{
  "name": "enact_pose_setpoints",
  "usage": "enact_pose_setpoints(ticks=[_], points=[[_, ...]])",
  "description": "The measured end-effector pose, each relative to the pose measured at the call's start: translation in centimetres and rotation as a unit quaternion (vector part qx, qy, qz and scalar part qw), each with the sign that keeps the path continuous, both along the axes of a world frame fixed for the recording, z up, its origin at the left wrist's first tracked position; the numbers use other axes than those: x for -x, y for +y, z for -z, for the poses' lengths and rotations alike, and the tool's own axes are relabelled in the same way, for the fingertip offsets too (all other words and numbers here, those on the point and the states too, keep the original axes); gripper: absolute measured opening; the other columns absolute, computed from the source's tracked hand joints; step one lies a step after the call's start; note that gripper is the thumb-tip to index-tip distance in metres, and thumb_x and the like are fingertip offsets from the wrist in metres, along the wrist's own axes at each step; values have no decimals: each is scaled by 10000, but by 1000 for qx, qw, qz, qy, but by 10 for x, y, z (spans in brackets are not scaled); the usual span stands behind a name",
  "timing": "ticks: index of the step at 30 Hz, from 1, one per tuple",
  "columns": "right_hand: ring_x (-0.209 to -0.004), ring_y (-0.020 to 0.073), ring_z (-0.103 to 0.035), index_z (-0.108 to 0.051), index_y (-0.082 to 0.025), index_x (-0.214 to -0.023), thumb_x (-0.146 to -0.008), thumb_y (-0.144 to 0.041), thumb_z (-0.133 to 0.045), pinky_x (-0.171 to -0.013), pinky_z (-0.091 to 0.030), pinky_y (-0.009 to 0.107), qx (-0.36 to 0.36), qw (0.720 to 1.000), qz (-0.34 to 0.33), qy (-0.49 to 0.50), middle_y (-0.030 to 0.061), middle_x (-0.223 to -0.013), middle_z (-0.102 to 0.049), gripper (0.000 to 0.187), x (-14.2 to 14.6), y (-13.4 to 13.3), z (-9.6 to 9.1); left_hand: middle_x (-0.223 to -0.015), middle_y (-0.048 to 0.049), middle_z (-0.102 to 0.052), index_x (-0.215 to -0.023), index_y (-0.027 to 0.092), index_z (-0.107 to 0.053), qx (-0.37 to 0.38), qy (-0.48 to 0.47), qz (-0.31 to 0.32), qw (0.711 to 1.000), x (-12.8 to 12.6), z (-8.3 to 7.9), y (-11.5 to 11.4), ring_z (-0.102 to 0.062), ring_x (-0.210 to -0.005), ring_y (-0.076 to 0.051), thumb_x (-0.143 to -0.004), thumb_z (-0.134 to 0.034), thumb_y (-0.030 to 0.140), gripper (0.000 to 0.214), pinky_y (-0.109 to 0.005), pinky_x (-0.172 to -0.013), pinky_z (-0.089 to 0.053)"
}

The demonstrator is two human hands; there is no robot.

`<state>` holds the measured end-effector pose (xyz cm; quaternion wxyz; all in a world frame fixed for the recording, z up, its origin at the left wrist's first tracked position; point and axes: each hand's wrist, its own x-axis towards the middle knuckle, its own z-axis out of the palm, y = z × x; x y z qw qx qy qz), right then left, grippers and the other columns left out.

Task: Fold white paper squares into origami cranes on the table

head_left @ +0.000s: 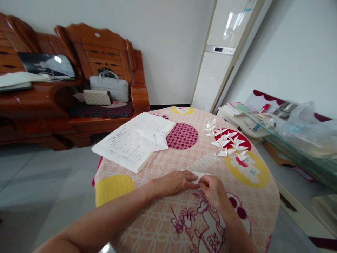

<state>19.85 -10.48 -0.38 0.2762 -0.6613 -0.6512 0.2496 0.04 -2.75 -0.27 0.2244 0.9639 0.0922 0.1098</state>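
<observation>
A small folded piece of white paper (201, 174) lies on the patterned tablecloth (163, 207) near the table's middle. My left hand (177, 182) rests flat on its left part, fingers stretched out to the right. From the right, my right hand (212, 189) pinches the paper's near edge between thumb and curled fingers. Both hands touch or nearly touch at the fingertips and cover much of the sheet. Just beyond them lies a translucent strip of printed paper (204, 162). Several white origami cranes (228, 142) stand grouped at the far right of the table.
A stack of printed sheets (123, 144) sits at the table's left, a loose folded sheet (151, 140) on top. To the right stands a glass-topped stand (297, 151) with plastic bags (310, 126). Behind are a wooden armchair (102, 52), a grey bag (116, 88) and a tall air conditioner (218, 70).
</observation>
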Motion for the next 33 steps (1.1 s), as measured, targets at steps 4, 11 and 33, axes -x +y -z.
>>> enact_pose_setpoints(ticks=[4, 11, 33], points=[[-508, 144, -550, -592, -174, -665, -704, -184, -493, -497, -362, 232, 65, 996, 20, 53, 9, -558, -612, 106, -7, 2, 5, -1389, -133, -512, -1247, 221, -618, -35, 14, 35, 999, 3, 0, 3, -480, -1284, -272, -913, -481, 150, 367, -363, -1050, -405], [-572, 167, -572, -596, -190, -618, -652, -173, -559, -527, -350, 246, 77, 995, 41, -56, 27, -599, -641, 54, 3, 0, -6, -1395, -116, -511, -1259, 240, -615, -21, 13, 42, 999, 3, -2, 5, -467, -1299, -267, -900, -478, 136, 398, -365, -1063, -395], [-501, 143, -499, -585, -182, -727, -684, -222, -545, -509, -334, 243, 44, 997, 57, -9, -28, -516, -524, 71, -7, 0, 2, -1353, -114, -551, -1177, 196, -644, -76, 27, 7, 997, 16, -3, -3, -495, -1270, -263, -927, -483, 185, 297, -349, -1054, -405]])
